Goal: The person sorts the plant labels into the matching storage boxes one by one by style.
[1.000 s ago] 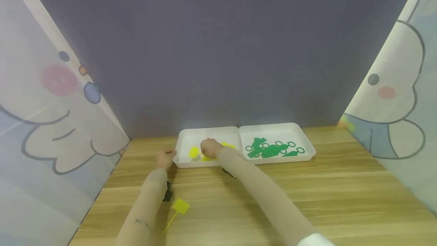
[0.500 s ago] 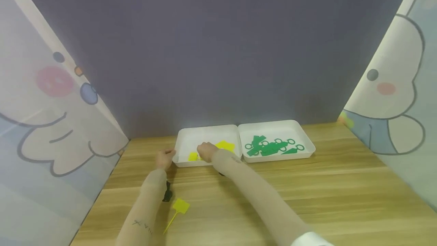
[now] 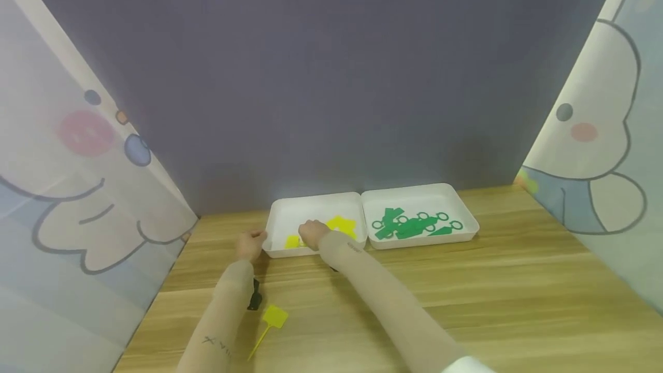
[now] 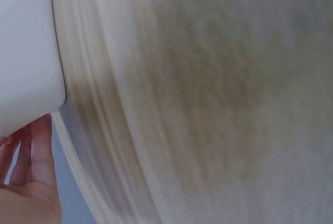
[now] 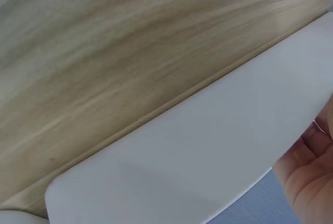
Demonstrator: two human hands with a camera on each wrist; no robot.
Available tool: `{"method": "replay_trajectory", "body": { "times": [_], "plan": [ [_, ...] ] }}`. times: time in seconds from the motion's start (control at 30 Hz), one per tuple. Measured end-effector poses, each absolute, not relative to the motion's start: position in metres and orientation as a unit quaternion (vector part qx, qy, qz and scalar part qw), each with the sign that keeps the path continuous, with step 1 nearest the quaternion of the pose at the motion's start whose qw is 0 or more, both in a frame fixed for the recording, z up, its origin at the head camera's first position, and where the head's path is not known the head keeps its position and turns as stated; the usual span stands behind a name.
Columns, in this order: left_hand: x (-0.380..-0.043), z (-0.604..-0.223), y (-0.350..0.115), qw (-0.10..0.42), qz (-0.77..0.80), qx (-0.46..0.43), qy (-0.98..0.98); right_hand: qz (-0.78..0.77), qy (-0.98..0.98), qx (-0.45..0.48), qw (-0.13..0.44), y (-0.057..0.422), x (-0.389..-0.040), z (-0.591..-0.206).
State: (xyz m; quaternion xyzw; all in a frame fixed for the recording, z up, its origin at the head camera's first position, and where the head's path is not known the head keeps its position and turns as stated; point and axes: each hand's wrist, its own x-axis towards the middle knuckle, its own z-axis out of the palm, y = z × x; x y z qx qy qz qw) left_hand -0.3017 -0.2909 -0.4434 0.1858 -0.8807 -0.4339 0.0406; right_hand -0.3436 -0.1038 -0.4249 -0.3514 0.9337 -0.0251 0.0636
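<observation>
In the head view my left hand [image 3: 251,244] grips the left rim of the left white tray [image 3: 295,212], fingers curled at its edge. The left wrist view shows my fingers [image 4: 41,156] reaching up to the corner of the tray [image 4: 28,52]. My right hand [image 3: 313,235] is inside this tray near its front wall, fingers curled down by a yellow tag [image 3: 292,242]; the fingertips are hidden below the knuckles. More yellow tags [image 3: 342,225] lie in a pile just right of it. In the right wrist view the right hand [image 5: 309,166] shows behind the tray wall [image 5: 197,140].
A second white tray [image 3: 414,194] stands against the first on the right, holding several green ring-ended tags [image 3: 414,227]. One yellow tag with a thin stem [image 3: 274,316] lies on the wooden table [image 3: 518,281] between my forearms. A dark panel [image 3: 331,73] rises behind.
My right hand has shifted slightly left and nearer in the tray, and the yellow tag by its fingers has come closer to the front wall. The left hand stays at the rim.
</observation>
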Motion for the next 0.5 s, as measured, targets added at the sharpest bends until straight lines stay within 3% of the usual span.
{"method": "replay_trajectory", "body": {
  "times": [0.5],
  "plan": [
    [-0.2968,-0.4396,-0.2867,0.044,-0.444,0.186,-0.876,-0.014,0.928,-0.370,0.042,-0.0955,-0.3351,-0.4203]
  ]
}}
